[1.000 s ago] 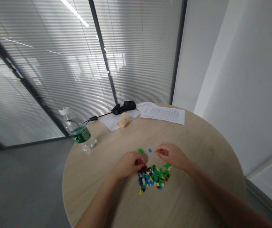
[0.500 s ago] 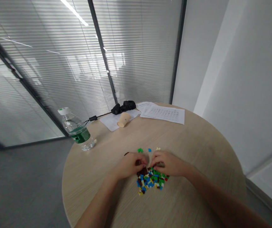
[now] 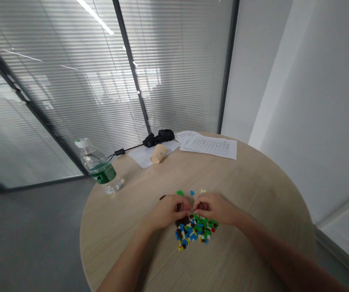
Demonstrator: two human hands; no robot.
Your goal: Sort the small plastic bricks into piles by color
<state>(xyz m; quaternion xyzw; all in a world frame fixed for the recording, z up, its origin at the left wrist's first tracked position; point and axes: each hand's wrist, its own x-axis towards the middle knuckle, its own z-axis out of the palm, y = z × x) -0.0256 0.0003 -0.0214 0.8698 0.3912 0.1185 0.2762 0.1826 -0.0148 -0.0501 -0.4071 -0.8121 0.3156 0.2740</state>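
Though upright, bottle [image 3: 104,173] clear of bricks [image 3: 190,230]

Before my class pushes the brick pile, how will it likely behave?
The brick pile would probably spread, since its pieces look loose. Each is likely light, being small, and apt to slide rather than roll, given blocky shapes.

Open tabletop [image 3: 138,188] between left hand [image 3: 170,211] and obstructing bottle [image 3: 104,173]
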